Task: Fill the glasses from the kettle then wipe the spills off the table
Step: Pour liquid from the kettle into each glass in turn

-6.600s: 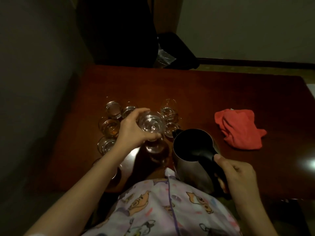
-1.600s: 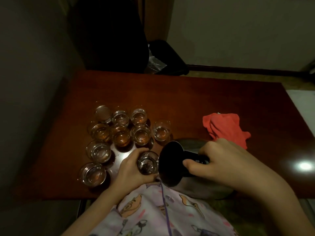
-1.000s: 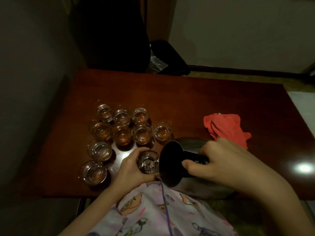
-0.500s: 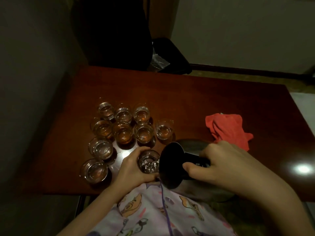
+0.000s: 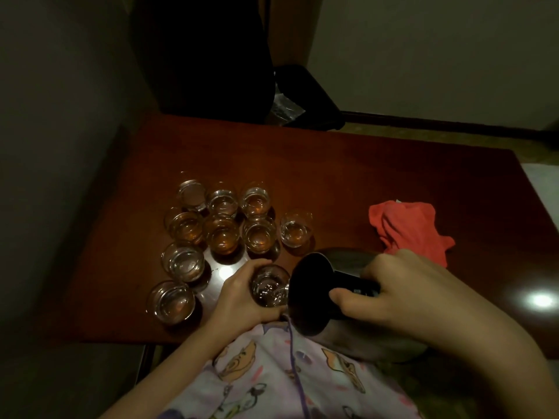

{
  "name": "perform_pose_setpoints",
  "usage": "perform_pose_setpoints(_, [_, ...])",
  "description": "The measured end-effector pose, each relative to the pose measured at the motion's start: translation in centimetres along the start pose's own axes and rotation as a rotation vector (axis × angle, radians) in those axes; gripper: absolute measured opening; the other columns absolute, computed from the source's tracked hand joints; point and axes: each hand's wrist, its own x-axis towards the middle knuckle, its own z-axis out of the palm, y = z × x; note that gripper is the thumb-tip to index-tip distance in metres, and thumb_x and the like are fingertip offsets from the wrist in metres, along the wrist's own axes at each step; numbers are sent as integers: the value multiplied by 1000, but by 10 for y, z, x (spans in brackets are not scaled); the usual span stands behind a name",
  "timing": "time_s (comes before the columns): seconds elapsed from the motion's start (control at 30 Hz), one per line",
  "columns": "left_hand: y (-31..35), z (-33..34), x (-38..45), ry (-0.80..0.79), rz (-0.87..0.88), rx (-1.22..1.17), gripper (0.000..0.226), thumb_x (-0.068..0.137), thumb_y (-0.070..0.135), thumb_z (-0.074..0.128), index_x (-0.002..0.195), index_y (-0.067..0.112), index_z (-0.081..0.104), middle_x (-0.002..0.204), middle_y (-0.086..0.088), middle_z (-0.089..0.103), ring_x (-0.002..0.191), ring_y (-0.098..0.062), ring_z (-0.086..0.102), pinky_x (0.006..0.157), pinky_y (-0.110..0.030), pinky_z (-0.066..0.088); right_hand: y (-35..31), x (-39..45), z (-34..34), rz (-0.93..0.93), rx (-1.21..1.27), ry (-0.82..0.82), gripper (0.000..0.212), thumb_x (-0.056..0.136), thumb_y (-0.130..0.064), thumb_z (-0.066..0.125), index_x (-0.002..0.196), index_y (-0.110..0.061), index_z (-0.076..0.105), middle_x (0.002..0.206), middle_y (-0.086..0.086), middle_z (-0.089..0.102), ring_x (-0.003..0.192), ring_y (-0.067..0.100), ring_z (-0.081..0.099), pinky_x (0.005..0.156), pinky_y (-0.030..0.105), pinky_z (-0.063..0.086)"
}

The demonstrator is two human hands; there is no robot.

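Head view: the left hand (image 5: 239,300) grips a glass (image 5: 270,286) at the near edge of the table (image 5: 363,182). The right hand (image 5: 402,288) clasps the handle of the kettle (image 5: 311,294), tipped with its mouth touching that glass. Nine glasses (image 5: 222,234) stand just beyond; a red cloth (image 5: 408,225) lies to the right.

A dark reddish-brown wooden surface (image 5: 348,176) carries a cluster of nine small glasses (image 5: 222,235) on its left half, standing close together, several touching; most hold clear or amber liquid. A crumpled red cloth (image 5: 408,228) lies well apart on the right. Bright light reflections show on the polished top.
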Motion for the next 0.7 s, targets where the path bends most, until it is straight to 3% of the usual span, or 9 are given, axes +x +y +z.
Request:
perform_pose_setpoints(0.3, [0, -1, 0, -2, -3, 5, 82, 45, 36, 85, 118, 22, 53, 108, 15, 61, 102, 5, 57, 80, -6, 43, -1, 0, -2, 6, -2, -7, 56, 68, -69, 39, 56, -15, 43, 54, 0, 35, 44, 15, 32, 47, 30, 24])
perform_pose_setpoints(0.57, [-1, -1, 0, 5, -8, 12, 80, 47, 24, 89, 117, 21, 53, 107, 15, 61, 101, 7, 55, 79, -4, 42, -3, 1, -4, 26, -11, -8, 54, 67, -69, 39, 53, -17, 39, 54, 1, 34, 45, 15, 29, 47, 30, 22])
perform_pose_setpoints(0.7, [0, 0, 0, -9, -20, -11, 81, 42, 39, 83, 116, 22, 54, 105, 13, 63, 98, 5, 58, 79, -6, 43, -4, 3, -4, 31, -22, -10, 55, 68, -70, 38, 55, -17, 40, 56, 1, 35, 46, 15, 30, 47, 29, 22])
